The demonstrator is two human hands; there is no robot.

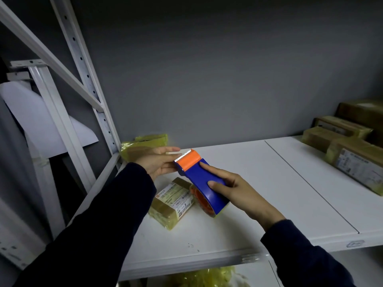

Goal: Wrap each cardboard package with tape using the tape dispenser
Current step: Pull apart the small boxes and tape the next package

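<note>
— Dark-sleeved left hand (159, 162): holding anything?
— Straight-fingered at the dispenser's (199, 179) toothed end; whether it pinches anything, I cannot tell.
— The package (172, 204)?
— Flat on the shelf (269, 183), just below both hands, nearer the left; its long axis points away, crossing the dispenser's.
— And the dispenser?
— The right hand (234, 187) grips its blue body, above and just right of the package.

Glossy plastic tape dispenser (204, 182); glossy taped cardboard package (171, 204); matt white shelf (259, 183).
</note>
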